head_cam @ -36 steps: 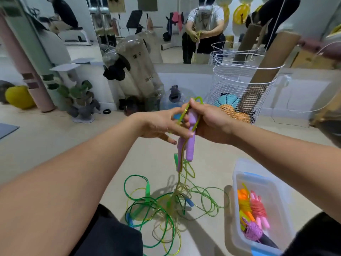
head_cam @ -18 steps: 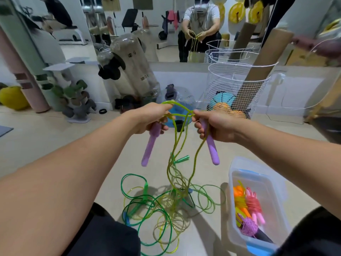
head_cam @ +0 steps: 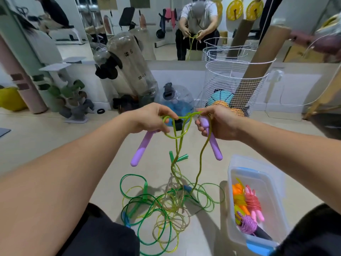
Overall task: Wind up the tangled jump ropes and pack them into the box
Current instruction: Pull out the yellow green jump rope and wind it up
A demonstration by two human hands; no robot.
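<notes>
purple handles (head_cam: 140,148) now spread apart, yellow-green rope (head_cam: 177,139) looping between hands (head_cam: 150,119).

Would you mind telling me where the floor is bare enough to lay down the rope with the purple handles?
Bare floor lies left of the rope tangle, between it and the dumbbell rack. A narrower strip runs beyond the box, towards the wire basket. Directly below the left hand and right hand it is crowded with loops, right up to the box.

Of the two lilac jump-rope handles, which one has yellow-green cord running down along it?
The lilac handle in the right hand: yellow-green cord runs down along it. The left hand's lilac handle hangs bare.
</notes>
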